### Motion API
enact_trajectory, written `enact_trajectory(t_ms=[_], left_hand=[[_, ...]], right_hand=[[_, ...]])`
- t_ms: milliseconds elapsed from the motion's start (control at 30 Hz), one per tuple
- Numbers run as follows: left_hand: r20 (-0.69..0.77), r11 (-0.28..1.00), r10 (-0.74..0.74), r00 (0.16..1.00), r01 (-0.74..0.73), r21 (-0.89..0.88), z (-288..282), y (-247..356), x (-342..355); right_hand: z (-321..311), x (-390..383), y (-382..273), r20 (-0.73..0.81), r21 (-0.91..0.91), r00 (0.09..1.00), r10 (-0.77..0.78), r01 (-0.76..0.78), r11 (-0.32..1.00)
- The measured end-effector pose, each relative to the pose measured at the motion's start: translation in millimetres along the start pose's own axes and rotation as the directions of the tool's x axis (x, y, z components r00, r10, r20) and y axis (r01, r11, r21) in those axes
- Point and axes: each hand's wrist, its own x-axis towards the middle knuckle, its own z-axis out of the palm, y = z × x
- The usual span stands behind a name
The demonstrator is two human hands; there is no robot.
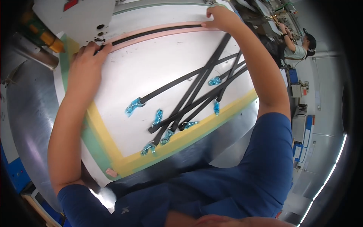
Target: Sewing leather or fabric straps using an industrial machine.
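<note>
A white desk [124, 75] edged with yellow tape [103, 130] and green tape [92, 140] fills the middle, with loose black straps [170, 86] and blue-wrapped metal clips [135, 106] crossing on it. At two o'clock a co-worker [298, 50] sits in the room; a light strip [324, 181] glows at four. One black strap [155, 33] lies along a pink strip [136, 42] from ten o'clock to just past twelve: the left hand's [90, 56] curled fingers pinch one end, while the right hand's [223, 19] thumb touches the other, its forefinger lifted apart
</note>
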Motion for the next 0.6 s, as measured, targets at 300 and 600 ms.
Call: enact_trajectory(t_ms=[300,600], left_hand=[[0.039,1.000,0.009,0.999,-0.009,0.021,0.5,-1.3,3.4],[-0.004,1.000,0.004,1.000,-0.004,-0.003,7.0,-5.6,-1.7]], right_hand=[[35.9,-10.0,133.6,0.116,0.013,0.941,0.317,-0.320,0.947],[56.8,-39.1,105.5,-0.061,0.315,0.939,0.338,-0.303,0.899]])
